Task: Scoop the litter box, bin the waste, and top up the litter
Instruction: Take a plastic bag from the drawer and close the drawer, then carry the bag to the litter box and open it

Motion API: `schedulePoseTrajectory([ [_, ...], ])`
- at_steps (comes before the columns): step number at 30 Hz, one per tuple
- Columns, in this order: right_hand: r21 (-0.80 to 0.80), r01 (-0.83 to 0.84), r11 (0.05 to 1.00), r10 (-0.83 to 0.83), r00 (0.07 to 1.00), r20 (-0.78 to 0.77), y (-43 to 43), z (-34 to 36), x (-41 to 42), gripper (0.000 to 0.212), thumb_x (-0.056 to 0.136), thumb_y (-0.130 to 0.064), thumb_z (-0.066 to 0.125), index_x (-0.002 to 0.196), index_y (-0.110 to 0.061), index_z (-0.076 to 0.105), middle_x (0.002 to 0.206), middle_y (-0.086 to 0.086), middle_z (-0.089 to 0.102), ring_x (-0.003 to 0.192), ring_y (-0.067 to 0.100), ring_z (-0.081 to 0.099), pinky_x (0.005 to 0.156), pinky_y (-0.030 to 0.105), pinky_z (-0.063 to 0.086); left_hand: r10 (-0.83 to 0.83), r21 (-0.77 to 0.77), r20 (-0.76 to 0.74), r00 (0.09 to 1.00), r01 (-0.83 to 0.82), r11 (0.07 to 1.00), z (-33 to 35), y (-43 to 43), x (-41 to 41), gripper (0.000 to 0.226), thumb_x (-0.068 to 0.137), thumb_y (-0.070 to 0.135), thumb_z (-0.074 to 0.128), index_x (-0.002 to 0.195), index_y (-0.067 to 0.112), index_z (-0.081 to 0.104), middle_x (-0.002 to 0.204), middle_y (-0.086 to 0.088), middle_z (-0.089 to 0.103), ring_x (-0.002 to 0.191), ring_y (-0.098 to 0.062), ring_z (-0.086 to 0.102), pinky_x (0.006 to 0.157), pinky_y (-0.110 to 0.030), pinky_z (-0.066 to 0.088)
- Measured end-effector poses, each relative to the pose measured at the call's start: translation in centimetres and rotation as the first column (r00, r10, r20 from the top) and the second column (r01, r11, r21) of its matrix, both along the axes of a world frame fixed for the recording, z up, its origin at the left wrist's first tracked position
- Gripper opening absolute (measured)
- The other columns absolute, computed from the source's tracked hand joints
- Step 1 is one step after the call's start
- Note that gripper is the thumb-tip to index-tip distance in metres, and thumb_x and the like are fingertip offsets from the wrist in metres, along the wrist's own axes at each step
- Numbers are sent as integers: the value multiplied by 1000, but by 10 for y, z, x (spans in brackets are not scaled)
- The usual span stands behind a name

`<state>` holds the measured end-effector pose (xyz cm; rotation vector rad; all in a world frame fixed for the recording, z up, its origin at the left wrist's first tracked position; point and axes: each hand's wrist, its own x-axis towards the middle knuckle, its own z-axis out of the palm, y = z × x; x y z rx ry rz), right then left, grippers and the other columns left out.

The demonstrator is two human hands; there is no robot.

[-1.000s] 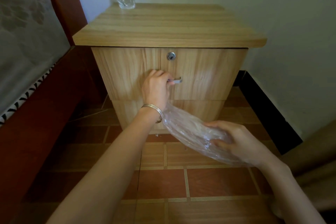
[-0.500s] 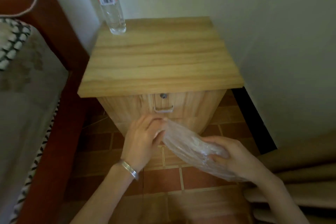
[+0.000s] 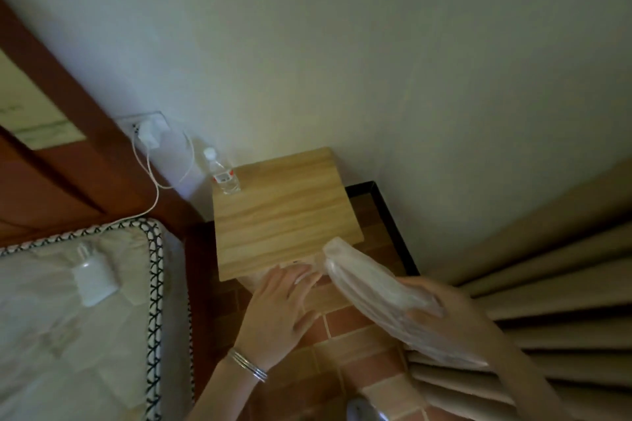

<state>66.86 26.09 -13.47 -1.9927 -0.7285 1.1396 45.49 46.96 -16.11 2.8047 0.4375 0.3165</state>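
A clear, crumpled plastic bag (image 3: 369, 287) is held in my right hand (image 3: 441, 311), whose fingers wrap round its lower end; the bag's other end reaches up to the front edge of the wooden nightstand (image 3: 284, 215). My left hand (image 3: 277, 304) hovers in front of the nightstand with straight, spread fingers, close to the bag's upper end, holding nothing. A silver bangle sits on that wrist. No litter box, scoop or bin is in view.
A water bottle (image 3: 224, 178) stands on the nightstand's back left corner. A bed mattress (image 3: 68, 318) with a white charger block lies to the left, a cable running to a wall socket (image 3: 147, 130). Beige curtains (image 3: 547, 301) hang on the right. Brick-red floor tiles lie below.
The view has risen from drawer height to looking down on the nightstand. My left hand let go of the drawer handle and drew back beside the bag; my right hand kept hold of the bag.
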Motion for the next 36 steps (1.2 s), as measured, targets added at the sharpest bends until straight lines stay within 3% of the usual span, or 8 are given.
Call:
schedulePoseTrajectory([
  [5,50,111,993,-115,989,88,-26,83,-25,40,91,-4,54,110,-39,54,102,-35,60,104,-11,52,82,3,37,-180,-26,79,980,183,983,68,-11,23,59,79,46,63,130,23,47,127,4,49,114,-15,50,97,-34,45],
  [8,40,169,985,-174,971,163,-44,104,-54,44,92,-5,53,111,-43,45,109,-35,47,100,-23,43,85,-2,30,-330,-33,118,937,335,942,87,-22,34,59,77,42,68,128,23,47,131,2,48,115,-17,52,97,-31,44],
  [12,25,294,955,-290,918,271,-84,110,-108,54,84,-11,65,111,-52,42,105,-45,48,98,-29,41,85,-2,29,-558,-13,191,808,571,821,96,-47,40,54,75,38,72,124,21,56,130,0,50,120,-17,47,97,-34,46],
  [14,45,430,902,-425,863,273,-106,111,-139,53,81,-17,71,111,-51,44,106,-33,54,96,-23,45,79,-2,31,-689,9,203,695,703,711,95,-63,40,52,75,36,72,123,23,56,128,0,52,122,-17,46,101,-36,43],
  [20,98,772,628,-779,623,76,-180,120,-236,48,78,-27,71,119,-44,53,117,-11,60,108,9,55,94,25,43,-901,88,294,320,929,359,95,-132,46,10,80,24,69,89,22,71,111,4,65,116,-14,53,107,-37,35],
  [24,203,932,301,-940,326,-103,-219,136,-307,44,76,-23,70,118,-32,60,114,-1,63,94,18,62,78,29,50,-935,77,347,80,991,114,105,-195,49,4,81,22,70,79,19,69,104,6,67,111,-14,57,101,-40,40],
  [29,200,978,-56,-989,-27,-142,-253,139,-393,39,80,-16,69,118,-23,60,92,1,70,82,17,64,73,28,51,-905,38,384,-184,982,-184,112,-286,19,25,71,21,78,92,23,64,109,6,65,111,-16,57,98,-40,41],
  [36,185,908,-375,-925,-355,-135,-279,136,-498,53,73,-50,70,118,-24,60,112,7,66,102,20,63,87,35,51,-747,86,454,-485,859,-505,101,-396,-58,8,80,20,70,77,25,65,100,9,67,104,-14,62,98,-39,42],
])
